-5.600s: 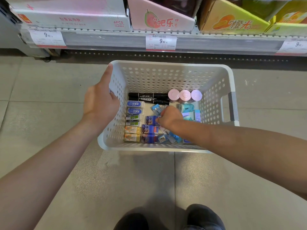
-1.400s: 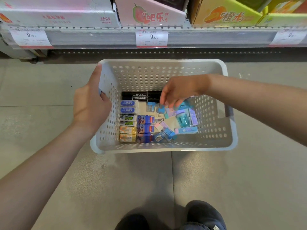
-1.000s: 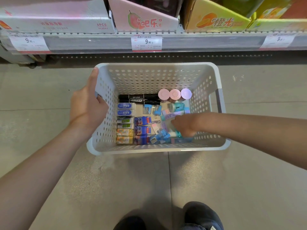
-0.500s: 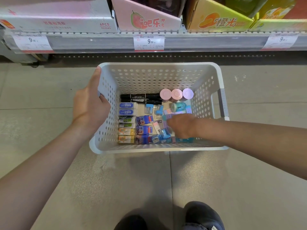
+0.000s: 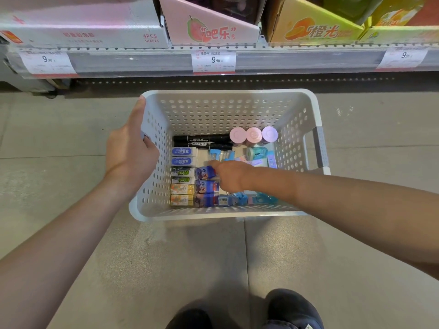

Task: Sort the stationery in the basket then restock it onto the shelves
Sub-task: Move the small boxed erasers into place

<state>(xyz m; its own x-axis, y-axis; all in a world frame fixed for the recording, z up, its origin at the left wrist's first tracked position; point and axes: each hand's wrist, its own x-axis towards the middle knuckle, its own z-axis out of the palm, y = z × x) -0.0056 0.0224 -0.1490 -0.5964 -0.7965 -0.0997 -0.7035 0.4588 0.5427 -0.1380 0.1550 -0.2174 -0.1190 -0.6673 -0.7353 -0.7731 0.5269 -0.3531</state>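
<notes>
A white perforated basket (image 5: 294, 119) stands on the floor below the shelf. My left hand (image 5: 129, 150) grips its left rim. Inside, black markers (image 5: 202, 138) lie at the back beside three round pastel caps (image 5: 253, 134). Boxed erasers are lined up on the left: blue-white (image 5: 184, 151), green (image 5: 183, 172), orange (image 5: 181, 188). My right hand (image 5: 231, 176) reaches into the middle and pinches the right end of a blue-purple eraser box (image 5: 204, 172). A teal sharpener (image 5: 256, 153) and small blue items lie loose on the right, partly hidden by my arm.
The bottom shelf (image 5: 142, 62) runs across the top, with price tags (image 5: 213, 61) on its edge and pink, white and yellow cartons on it. Grey tiled floor surrounds the basket. My shoes (image 5: 292, 309) are at the bottom edge.
My right hand has moved left across the basket, from the loose items on the right to the blue-purple eraser box. The left hand and the basket have stayed put.
</notes>
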